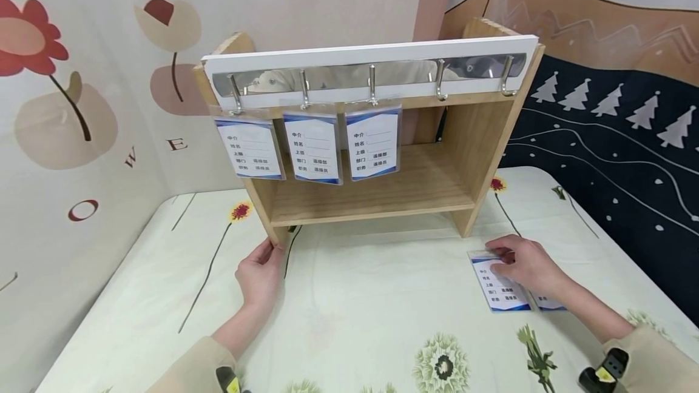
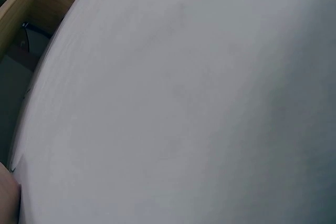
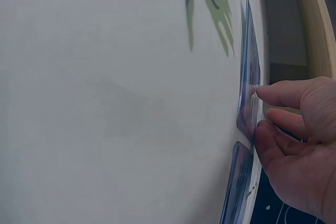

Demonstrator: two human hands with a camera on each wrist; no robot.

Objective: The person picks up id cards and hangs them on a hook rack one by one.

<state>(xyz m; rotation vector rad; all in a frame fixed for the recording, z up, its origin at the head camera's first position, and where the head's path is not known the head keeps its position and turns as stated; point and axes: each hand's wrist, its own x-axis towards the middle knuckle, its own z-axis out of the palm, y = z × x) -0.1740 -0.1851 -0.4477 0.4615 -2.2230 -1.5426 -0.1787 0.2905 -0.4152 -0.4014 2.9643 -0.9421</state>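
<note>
A wooden shelf [image 1: 371, 199] stands on the flowered tablecloth [image 1: 355, 308], with a white rail of metal hooks [image 1: 371, 71] across its top. Three blue-and-white badge cards [image 1: 312, 147] hang in clear sleeves from the three left hooks. My left hand [image 1: 261, 268] rests against the foot of the shelf's left side panel, thumb touching the wood. My right hand [image 1: 519, 262] lies on a badge card [image 1: 499, 293] flat on the cloth to the right. In the right wrist view the forefinger and thumb [image 3: 262, 135] pinch that card [image 3: 249, 66]. A second card [image 1: 548, 303] lies partly under my wrist.
The two right hooks [image 1: 441, 80] hang bare. A patterned backdrop closes in behind and to the left, and a dark tree-print cloth [image 1: 611, 138] to the right. The left wrist view shows mostly cloth and a corner of the wooden shelf [image 2: 31, 9].
</note>
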